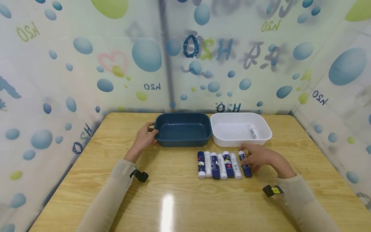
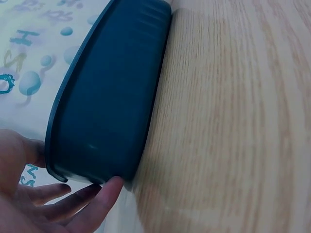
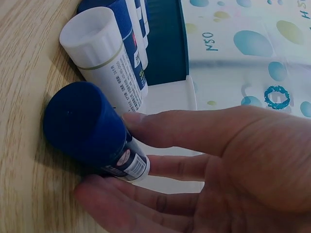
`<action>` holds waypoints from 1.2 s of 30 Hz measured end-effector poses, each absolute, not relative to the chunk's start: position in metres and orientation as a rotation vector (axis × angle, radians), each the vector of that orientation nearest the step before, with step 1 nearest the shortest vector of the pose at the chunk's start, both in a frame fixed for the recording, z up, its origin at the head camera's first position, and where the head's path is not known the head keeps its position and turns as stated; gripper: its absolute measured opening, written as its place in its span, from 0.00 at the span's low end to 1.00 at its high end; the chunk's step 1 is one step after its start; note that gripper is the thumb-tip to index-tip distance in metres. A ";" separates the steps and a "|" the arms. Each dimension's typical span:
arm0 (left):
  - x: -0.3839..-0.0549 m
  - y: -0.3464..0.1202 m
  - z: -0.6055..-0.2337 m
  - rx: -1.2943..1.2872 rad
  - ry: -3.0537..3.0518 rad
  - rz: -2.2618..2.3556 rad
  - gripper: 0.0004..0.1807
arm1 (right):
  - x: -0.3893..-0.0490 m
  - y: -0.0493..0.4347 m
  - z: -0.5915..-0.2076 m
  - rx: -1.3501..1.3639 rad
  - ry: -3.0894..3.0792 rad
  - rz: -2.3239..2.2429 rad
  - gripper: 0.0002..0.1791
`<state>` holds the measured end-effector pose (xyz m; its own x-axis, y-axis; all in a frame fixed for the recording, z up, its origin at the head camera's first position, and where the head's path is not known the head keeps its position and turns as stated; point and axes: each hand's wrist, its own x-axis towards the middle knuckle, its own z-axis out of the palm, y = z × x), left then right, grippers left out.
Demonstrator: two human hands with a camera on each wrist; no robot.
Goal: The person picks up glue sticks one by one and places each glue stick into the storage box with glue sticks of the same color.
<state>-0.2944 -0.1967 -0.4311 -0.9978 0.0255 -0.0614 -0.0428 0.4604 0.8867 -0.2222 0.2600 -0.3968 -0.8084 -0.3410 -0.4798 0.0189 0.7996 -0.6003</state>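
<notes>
In the head view, my left hand (image 1: 145, 136) holds the left end of a dark blue plastic bin (image 1: 182, 142). The left wrist view has its fingers (image 2: 104, 199) against the end wall of that bin. My right hand (image 1: 259, 157) grips a blue glue stick (image 1: 245, 166) at the right end of a row on the table. Seen from the right wrist, this glue stick (image 3: 77, 119) leans, blue end towards the camera, between thumb and fingers. Directly beside it lies a white glue stick (image 1: 236, 166). The row alternates blue and white sticks.
Touching the dark blue bin on its right is a white bin (image 1: 229, 141), with one white glue stick (image 1: 253, 132) inside. Both bins stand at the back of the wooden table (image 1: 179, 199), near a patterned curtain (image 1: 188, 83).
</notes>
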 end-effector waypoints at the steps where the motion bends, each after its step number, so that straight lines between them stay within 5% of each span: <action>1: -0.294 -0.197 -0.431 -0.017 2.633 1.600 0.31 | -0.222 0.260 -0.397 -0.234 2.396 -0.806 0.29; 13: -0.295 -0.196 -0.429 -0.038 2.669 1.561 0.30 | -0.223 0.260 -0.398 -0.219 2.401 -0.764 0.35; 36: -0.296 -0.195 -0.438 -0.041 2.589 1.547 0.30 | -0.222 0.260 -0.399 -0.246 2.390 -0.792 0.33</action>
<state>-0.2963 -0.1950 -0.4383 -0.9918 0.0412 -0.1212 -0.0871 0.4758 0.8752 -0.2217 0.2605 -0.3992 -0.8015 -0.3470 -0.4870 0.0127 0.8044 -0.5940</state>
